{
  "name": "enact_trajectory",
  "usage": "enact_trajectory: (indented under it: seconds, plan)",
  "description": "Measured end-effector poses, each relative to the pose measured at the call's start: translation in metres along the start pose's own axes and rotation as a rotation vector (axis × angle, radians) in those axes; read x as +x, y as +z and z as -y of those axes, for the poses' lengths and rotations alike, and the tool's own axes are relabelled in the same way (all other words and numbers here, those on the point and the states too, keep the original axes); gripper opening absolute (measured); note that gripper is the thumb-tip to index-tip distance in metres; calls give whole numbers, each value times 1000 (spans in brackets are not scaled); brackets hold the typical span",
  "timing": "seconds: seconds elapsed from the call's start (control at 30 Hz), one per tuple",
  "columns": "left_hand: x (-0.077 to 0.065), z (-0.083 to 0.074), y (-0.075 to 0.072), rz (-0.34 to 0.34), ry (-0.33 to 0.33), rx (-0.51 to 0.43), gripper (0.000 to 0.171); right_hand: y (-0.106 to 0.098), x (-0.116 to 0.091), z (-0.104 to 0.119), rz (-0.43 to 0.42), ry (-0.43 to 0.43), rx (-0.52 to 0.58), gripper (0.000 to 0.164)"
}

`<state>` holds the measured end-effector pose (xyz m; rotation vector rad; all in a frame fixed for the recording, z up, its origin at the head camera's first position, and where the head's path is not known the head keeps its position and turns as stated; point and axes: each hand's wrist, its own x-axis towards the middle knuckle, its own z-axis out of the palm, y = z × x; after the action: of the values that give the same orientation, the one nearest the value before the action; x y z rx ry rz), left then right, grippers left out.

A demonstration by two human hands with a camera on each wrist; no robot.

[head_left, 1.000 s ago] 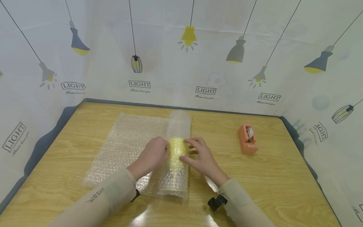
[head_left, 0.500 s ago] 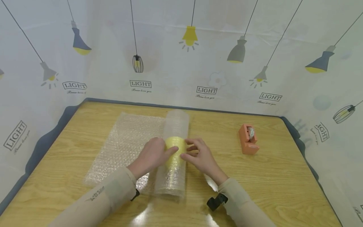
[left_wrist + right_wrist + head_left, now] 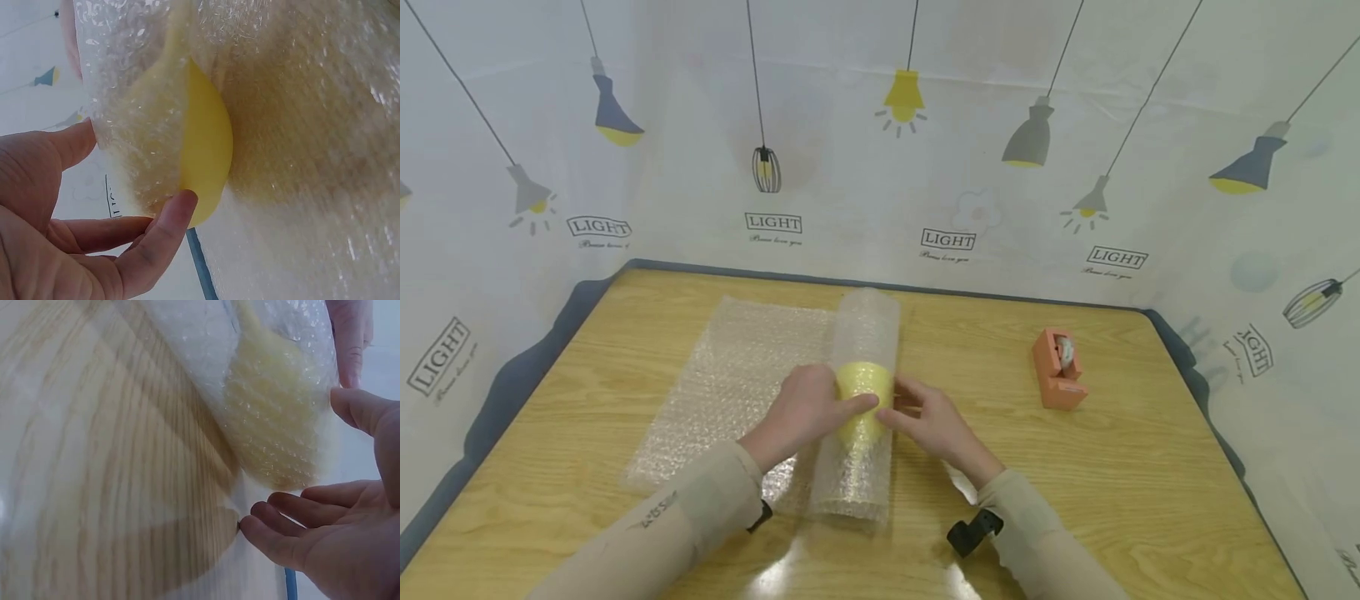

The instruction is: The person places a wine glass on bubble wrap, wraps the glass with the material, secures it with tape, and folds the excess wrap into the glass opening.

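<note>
Toward the back wall [image 3: 842, 150], the bubble-wrap roll [image 3: 858, 437] points lengthwise.

The head camera looks from above the near side of the light-brown wood-grain table [image 3: 1075, 483], forward and down. Its wide field reaches the white wall sheet printed with hanging lamps [image 3: 842, 92]. Each wrist camera gives a close, sideways-turned view along its own hand: left hand [image 3: 805, 408] and right hand [image 3: 936, 422]. Both wrist views share the yellow rounded object [image 3: 209, 140] in clear bubble wrap [image 3: 760, 354], seen from opposite sides.
</note>
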<state>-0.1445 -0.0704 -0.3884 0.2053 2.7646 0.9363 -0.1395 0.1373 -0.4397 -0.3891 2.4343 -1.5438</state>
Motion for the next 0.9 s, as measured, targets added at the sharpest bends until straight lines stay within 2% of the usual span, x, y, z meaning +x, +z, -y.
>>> enact_trajectory:
  seconds: [0.27, 0.5, 0.9]
  plan:
    - [0, -7, 6, 31, -33, -53, 66, -17, -4, -4, 57, 22, -63, 69]
    - [0, -14, 12, 48, -49, -56, 64, -33, -6, -9, 108, 13, -56, 70]
    - [0, -12, 12, 50, -65, -77, 60, -35, -5, -9, 104, -23, -41, 66]
